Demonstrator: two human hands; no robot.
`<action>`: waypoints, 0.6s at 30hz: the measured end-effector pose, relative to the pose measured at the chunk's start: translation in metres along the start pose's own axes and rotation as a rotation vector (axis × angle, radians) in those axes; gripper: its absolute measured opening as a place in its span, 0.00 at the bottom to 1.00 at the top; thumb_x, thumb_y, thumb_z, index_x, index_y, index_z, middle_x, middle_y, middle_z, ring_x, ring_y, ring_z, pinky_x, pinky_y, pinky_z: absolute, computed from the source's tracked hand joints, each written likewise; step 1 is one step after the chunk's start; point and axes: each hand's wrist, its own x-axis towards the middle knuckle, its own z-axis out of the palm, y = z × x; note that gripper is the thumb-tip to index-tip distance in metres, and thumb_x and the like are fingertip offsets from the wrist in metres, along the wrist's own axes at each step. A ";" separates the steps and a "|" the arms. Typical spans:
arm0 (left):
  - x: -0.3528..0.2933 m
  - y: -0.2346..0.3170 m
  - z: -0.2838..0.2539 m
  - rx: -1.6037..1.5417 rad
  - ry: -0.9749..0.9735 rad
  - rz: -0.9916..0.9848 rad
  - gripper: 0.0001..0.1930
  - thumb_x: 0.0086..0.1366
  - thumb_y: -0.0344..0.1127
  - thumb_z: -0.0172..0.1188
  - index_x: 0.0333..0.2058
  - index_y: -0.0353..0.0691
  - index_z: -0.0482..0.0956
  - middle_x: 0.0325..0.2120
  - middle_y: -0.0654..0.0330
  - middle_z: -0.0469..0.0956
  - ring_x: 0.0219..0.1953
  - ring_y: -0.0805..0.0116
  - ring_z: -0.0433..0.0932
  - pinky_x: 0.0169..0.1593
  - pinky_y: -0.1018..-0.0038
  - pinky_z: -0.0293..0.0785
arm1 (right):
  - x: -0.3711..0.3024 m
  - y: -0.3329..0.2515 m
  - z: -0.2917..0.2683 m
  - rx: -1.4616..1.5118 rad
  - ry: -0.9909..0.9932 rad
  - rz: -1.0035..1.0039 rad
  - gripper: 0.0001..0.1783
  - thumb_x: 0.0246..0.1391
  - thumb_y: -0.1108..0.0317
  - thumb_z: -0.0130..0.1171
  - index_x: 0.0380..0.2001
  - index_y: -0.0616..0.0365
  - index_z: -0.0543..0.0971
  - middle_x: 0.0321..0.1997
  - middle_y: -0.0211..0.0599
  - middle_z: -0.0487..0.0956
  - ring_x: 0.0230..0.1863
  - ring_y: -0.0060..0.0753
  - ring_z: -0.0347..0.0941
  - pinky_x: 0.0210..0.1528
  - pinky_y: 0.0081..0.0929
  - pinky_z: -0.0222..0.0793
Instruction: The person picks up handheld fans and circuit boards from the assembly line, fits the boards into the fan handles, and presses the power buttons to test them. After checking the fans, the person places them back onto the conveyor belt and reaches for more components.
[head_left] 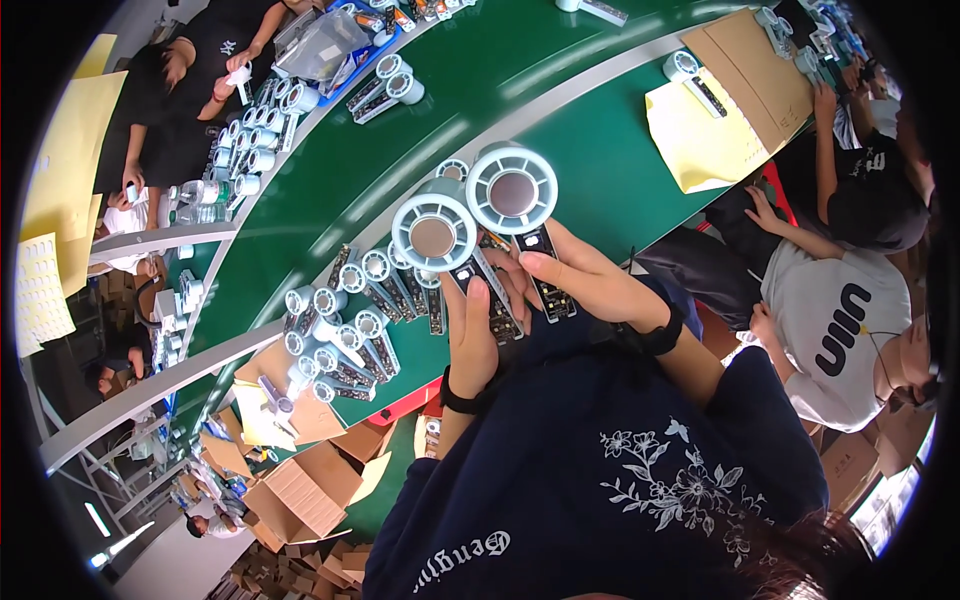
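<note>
Two light-blue handheld fan bodies are held up side by side, each with a spoked round head and a bare circuit board along its open handle. My left hand (472,335) is closed around the handle of the left fan body (434,238), thumb along its edge. Slightly higher, the right fan body (512,195) is gripped by my right hand (590,272), with the thumb on the board just below the head. Some fingers are hidden behind the handles. Left of my hands, several similar fan bodies (376,265) lie in rows on the green table (585,150).
Across a pale rail, a green belt (455,70) carries a pair of fan bodies (395,85). More fan bodies (262,135) crowd its far side. At right lie yellow paper (690,135) and cardboard (755,75). A co-worker (835,320) sits close on my right. An open carton (305,490) stands lower left.
</note>
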 end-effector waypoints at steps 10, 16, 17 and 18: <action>0.020 -0.016 0.001 0.067 -0.110 -0.049 0.17 0.71 0.42 0.39 0.46 0.33 0.57 0.30 0.54 0.69 0.25 0.70 0.71 0.29 0.76 0.71 | -0.001 -0.002 -0.020 -0.132 0.052 -0.026 0.28 0.65 0.64 0.41 0.63 0.65 0.50 0.42 0.34 0.69 0.34 0.19 0.66 0.35 0.17 0.65; 0.049 -0.027 0.013 0.155 -0.145 -0.098 0.16 0.71 0.40 0.37 0.49 0.33 0.56 0.31 0.55 0.69 0.27 0.70 0.71 0.33 0.74 0.71 | 0.003 -0.002 -0.047 -0.168 0.153 -0.091 0.27 0.66 0.65 0.39 0.63 0.65 0.50 0.35 0.34 0.69 0.29 0.21 0.67 0.33 0.18 0.66; 0.053 -0.029 0.014 0.171 -0.155 -0.121 0.16 0.72 0.40 0.37 0.50 0.34 0.55 0.32 0.55 0.69 0.28 0.70 0.72 0.34 0.74 0.72 | 0.003 -0.003 -0.052 -0.164 0.157 -0.071 0.26 0.66 0.65 0.39 0.62 0.65 0.50 0.33 0.33 0.69 0.29 0.21 0.66 0.33 0.18 0.66; 0.059 -0.033 0.017 0.185 -0.170 -0.146 0.16 0.72 0.40 0.37 0.51 0.35 0.54 0.33 0.56 0.69 0.29 0.70 0.72 0.35 0.74 0.72 | 0.002 -0.003 -0.059 -0.156 0.167 -0.073 0.26 0.66 0.65 0.39 0.62 0.65 0.50 0.33 0.33 0.69 0.29 0.21 0.66 0.33 0.18 0.66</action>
